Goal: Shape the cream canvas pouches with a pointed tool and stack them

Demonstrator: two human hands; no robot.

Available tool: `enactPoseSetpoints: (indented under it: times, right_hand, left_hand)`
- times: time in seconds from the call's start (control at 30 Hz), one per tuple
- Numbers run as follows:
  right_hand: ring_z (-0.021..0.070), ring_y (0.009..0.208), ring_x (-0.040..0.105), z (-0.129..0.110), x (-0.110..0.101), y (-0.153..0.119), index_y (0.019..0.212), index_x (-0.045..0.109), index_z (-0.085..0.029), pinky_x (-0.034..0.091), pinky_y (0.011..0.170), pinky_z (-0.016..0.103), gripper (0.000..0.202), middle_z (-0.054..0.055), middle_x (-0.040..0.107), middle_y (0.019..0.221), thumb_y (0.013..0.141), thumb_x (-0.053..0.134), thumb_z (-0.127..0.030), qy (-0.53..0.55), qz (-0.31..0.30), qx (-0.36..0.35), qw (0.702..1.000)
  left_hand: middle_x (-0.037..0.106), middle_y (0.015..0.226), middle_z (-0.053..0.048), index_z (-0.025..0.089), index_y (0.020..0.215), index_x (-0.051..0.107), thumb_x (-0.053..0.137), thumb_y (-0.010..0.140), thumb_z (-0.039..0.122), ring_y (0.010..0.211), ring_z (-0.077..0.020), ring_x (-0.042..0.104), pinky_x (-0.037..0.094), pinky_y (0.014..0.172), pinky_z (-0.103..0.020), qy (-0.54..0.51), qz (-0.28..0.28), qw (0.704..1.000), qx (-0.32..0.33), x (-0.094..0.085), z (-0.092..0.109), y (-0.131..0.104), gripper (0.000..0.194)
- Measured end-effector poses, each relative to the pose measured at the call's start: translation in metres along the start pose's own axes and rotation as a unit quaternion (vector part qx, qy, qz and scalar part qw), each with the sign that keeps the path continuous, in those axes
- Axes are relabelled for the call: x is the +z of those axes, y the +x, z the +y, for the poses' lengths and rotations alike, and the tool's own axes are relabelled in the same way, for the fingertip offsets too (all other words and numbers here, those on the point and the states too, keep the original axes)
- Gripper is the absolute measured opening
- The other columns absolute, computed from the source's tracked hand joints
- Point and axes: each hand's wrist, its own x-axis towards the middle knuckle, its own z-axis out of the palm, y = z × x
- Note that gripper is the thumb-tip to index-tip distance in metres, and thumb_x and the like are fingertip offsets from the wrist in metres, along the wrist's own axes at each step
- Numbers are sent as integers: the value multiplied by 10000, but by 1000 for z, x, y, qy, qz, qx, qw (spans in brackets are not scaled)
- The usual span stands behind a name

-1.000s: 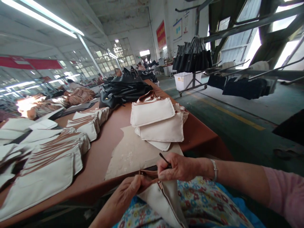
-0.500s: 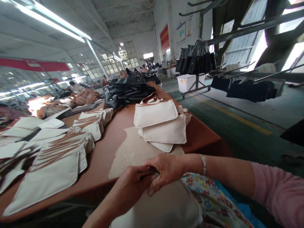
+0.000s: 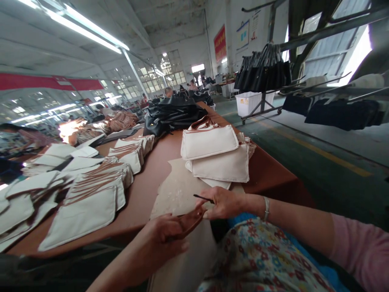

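You can read no lettering anywhere here. The red banner [image 3: 221, 43] on the far wall and the posters [image 3: 243, 35] beside it carry marks too small and blurred to make out, as does the long red strip [image 3: 51, 82] at your left.

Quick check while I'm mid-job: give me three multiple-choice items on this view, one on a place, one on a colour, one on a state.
1. Where does the stack of cream bags lie?
A. on the floor
B. on the brown table, beyond the hands
C. on the rack

2. What colour is the strap piece?
A. brown
B. blue
C. white

3. What is the right hand doing?
A. lying flat and open
B. resting on the stack
C. pinching a thin dark tool

Answers: 1 B, it sits on the table past both hands. 2 A, the piece gripped by the left hand is brown. 3 C, the fingers close on the tool.
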Motion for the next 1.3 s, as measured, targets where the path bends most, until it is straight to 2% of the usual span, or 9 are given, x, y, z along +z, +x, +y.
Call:
enactPoseSetpoints:
  times: [0.1,0.17,0.27,0.37,0.53,0.7,0.97,1.17,1.3]
  right_hand:
    - [136,853,588,-23,17,10,1170,595,-153,480,774,246,429,36,643,995,759,689,-234,169,-31,-5,985]
    - [94,717,548,-27,25,12,1205,536,-176,457,633,194,501,-7,603,902,759,720,-309,227,-56,30,972]
    - [63,604,467,-16,29,6,1167,554,-170,383,526,159,593,-47,547,774,676,805,-390,225,-73,85,968]
    - [63,594,448,-1,26,-6,981,639,-119,346,522,166,498,-47,541,686,605,852,-367,193,-58,104,974]
    - [68,592,445,7,17,-20,845,688,-88,347,552,188,261,-22,573,663,726,745,-312,162,-19,93,982]
    - [82,613,464,4,15,-27,846,684,-92,362,567,196,233,-12,584,683,748,713,-301,145,-4,76,986]
    - [103,667,500,-5,4,-35,858,670,-114,397,619,208,170,-5,594,729,813,635,-273,44,-3,32,999]
    - [141,748,573,-14,2,-38,959,646,-133,448,686,237,218,50,648,850,866,587,-321,-50,0,-71,996]
    - [180,796,585,-12,10,-39,896,617,-134,460,736,286,169,95,649,858,881,467,-210,-217,-1,-181,959]
  left_hand:
    - [340,606,57,190,557,431,645,808,264,599,-122,304,221,536,-241,110,-6,994,-15,18,8,21,338]
    - [277,620,56,194,578,405,563,870,322,588,-119,226,173,506,-256,104,3,994,-37,28,5,28,356]
    - [274,628,58,186,619,443,578,881,419,598,-118,208,164,510,-262,4,-22,998,-50,36,-10,27,375]
    - [410,690,35,144,759,559,660,826,498,652,-126,299,218,553,-243,-154,-70,983,-71,39,-33,19,373]
    - [506,763,-2,122,855,574,661,831,511,692,-134,379,296,615,-237,-233,-71,966,-83,42,-57,12,399]
    - [593,815,-31,121,914,644,699,823,470,740,-152,480,352,660,-246,-253,-77,962,-73,46,-43,16,365]
    - [624,735,-34,100,831,686,750,783,444,670,-141,489,340,612,-248,-276,-46,956,-83,55,-24,18,353]
    - [608,734,-32,93,824,692,702,826,440,659,-129,449,312,607,-247,-247,-55,964,-80,57,-13,21,348]
    - [589,741,-19,114,851,694,679,837,434,668,-132,440,320,601,-240,-236,-55,965,-100,59,-12,25,321]
